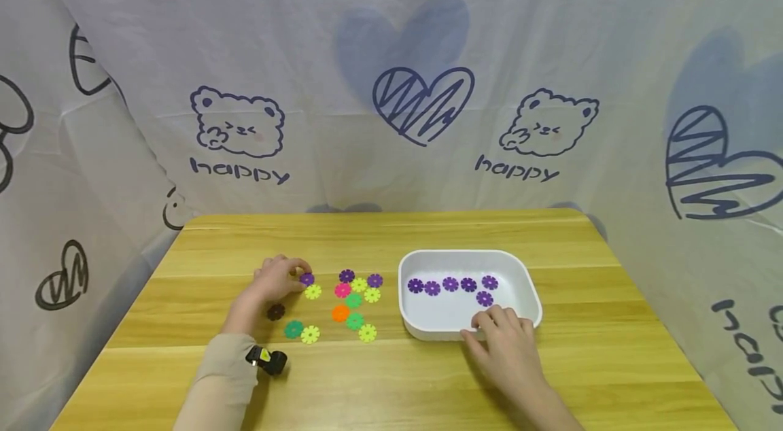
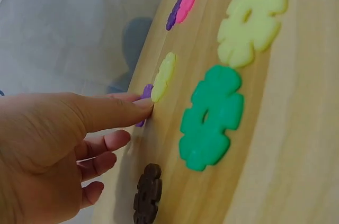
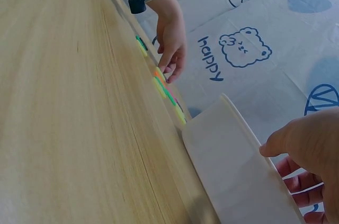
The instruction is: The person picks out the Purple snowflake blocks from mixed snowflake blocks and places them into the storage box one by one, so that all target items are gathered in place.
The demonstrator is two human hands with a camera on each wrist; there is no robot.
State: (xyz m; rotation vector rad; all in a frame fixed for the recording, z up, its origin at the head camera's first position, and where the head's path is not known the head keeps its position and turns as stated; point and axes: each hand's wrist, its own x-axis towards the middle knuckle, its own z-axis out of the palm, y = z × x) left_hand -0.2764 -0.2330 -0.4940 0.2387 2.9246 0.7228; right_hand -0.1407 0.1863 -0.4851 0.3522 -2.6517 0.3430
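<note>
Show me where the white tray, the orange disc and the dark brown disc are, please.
White tray (image 1: 433, 313): head view, on the bare floor inside it.
Orange disc (image 1: 340, 313): head view, on the middle of its upper face.
Dark brown disc (image 2: 149, 192): left wrist view, near its middle.

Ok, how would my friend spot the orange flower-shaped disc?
In the head view, find the white rounded tray on the light wooden table. Left of it lie flat flower-shaped discs; look just below the pink one. There sits the orange flower-shaped disc, the only orange one.
</note>
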